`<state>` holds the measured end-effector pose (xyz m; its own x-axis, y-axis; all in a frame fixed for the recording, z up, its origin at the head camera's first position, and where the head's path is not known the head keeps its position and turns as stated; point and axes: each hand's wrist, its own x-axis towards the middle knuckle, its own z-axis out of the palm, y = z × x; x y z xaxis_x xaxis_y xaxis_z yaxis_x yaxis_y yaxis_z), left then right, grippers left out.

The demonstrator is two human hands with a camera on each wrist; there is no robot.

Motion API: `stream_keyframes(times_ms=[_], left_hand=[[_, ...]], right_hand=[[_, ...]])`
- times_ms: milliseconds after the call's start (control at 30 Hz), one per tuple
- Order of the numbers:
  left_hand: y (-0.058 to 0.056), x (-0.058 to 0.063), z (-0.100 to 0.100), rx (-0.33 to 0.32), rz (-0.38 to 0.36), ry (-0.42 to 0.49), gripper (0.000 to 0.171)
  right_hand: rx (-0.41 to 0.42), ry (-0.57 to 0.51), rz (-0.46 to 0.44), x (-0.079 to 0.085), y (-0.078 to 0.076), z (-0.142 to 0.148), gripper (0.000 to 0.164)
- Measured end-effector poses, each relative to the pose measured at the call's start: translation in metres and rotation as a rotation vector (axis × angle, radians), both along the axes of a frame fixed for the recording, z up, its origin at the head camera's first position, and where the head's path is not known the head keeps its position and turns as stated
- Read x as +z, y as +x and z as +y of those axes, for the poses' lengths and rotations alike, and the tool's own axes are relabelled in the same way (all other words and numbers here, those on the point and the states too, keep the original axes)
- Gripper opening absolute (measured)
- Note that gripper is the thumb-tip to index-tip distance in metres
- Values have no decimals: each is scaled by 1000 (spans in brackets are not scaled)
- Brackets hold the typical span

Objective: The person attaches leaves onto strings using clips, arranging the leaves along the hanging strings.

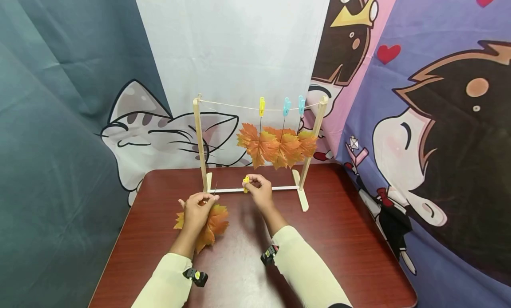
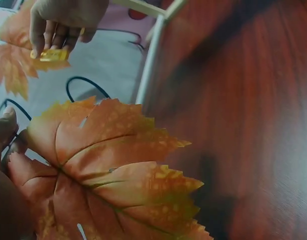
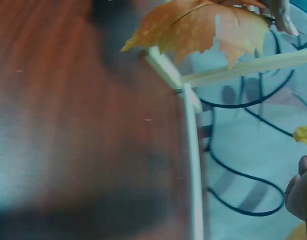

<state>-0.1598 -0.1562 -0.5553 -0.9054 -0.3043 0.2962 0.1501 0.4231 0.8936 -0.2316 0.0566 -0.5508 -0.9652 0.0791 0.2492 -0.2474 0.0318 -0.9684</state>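
My left hand (image 1: 197, 211) pinches the thin dark stem of an orange maple leaf (image 1: 217, 221), which hangs below the fingers over the table. In the left wrist view the leaf (image 2: 108, 170) shows yellow-green edges and dark veins. My right hand (image 1: 260, 190) pinches a small yellow clothespin (image 1: 245, 183) between thumb and fingers, just in front of the wooden frame. The same clothespin (image 3: 304, 134) shows at the right edge of the right wrist view. Beyond the hands, a string (image 1: 231, 105) spans the frame's two posts.
Several orange leaves (image 1: 263, 144) hang at the string's right half from one yellow clothespin (image 1: 261, 107) and two blue clothespins (image 1: 286, 107). The wooden frame (image 1: 199, 141) stands at the back of the reddish-brown table (image 1: 327, 254). A cartoon-printed cloth (image 1: 239, 41) hangs behind.
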Motion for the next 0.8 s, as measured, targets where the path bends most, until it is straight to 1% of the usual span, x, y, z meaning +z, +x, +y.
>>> stream_keyframes(times_ms=[67, 167, 300, 367, 467, 600, 700, 800], left_hand=[[-2, 7, 4, -4, 1, 14, 13], [-5, 17, 10, -12, 3, 37, 14], [-11, 28, 15, -21, 21, 29, 15], [-13, 33, 16, -27, 26, 25, 17], [-19, 40, 19, -16, 21, 25, 18], [-30, 53, 22, -12, 49, 45, 18], [-38, 63, 23, -40, 81, 58, 16], [-47, 70, 24, -61, 84, 75, 16]], right_hand=[[25, 21, 8, 13, -1, 5, 24], [40, 70, 37, 27, -5, 10, 22], [57, 120, 54, 44, -8, 15, 21], [76, 114, 60, 52, -9, 16, 20], [98, 97, 88, 62, -11, 17, 19], [101, 82, 119, 76, -17, 18, 19], [91, 68, 115, 87, -21, 18, 18], [94, 53, 91, 98, -26, 21, 19]])
